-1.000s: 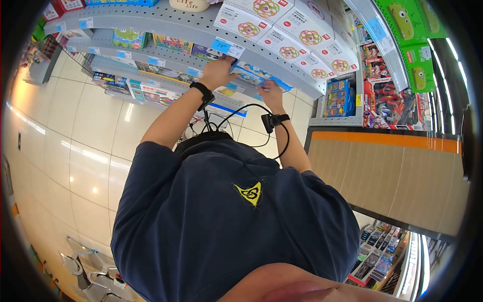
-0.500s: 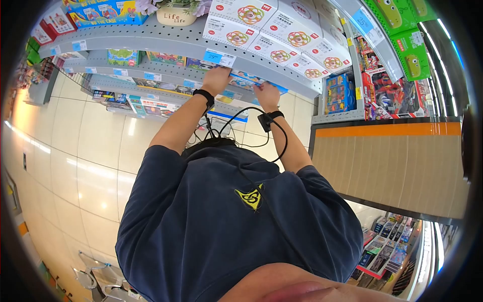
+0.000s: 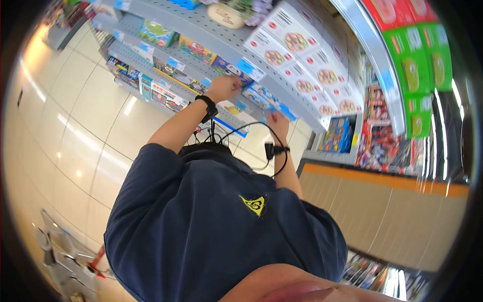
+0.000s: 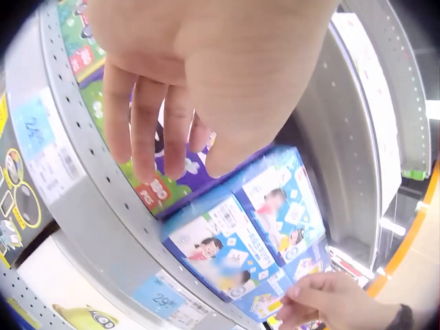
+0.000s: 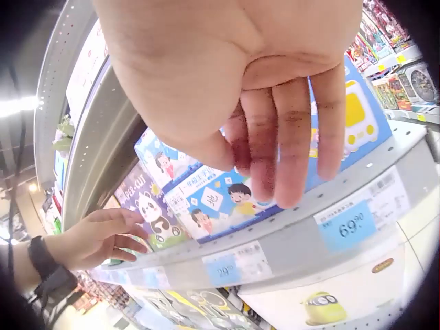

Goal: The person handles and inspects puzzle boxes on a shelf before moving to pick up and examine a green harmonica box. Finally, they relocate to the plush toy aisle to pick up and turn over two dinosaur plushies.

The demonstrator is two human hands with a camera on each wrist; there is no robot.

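Note:
Two stacks of blue boxes [image 3: 266,100] printed with cartoon children stand side by side on a middle shelf. Just left of them is a purple and green panda box [image 3: 229,69]. My left hand [image 3: 224,89] hovers before the panda box; in the left wrist view its fingers [image 4: 144,130] hang loosely bent with nothing in them. At the right end of the blue boxes is my right hand [image 3: 278,125]. Its fingers [image 5: 292,144] overlap the box fronts in the right wrist view, loosely bent and gripping nothing.
White boxes [image 3: 304,65] are stacked on the shelf above, beside a flower pot [image 3: 225,16]. Perforated shelf edges carry price tags [image 5: 347,227]. A blue box with yellow print [image 5: 354,113] stands right of the blue stacks. A cable [image 3: 254,123] loops between the wrists.
The head view has tilted, so the shelves now slope down to the right. My left hand has drawn back, uncovering more of the panda box; my right hand stays near the blue boxes' right end.

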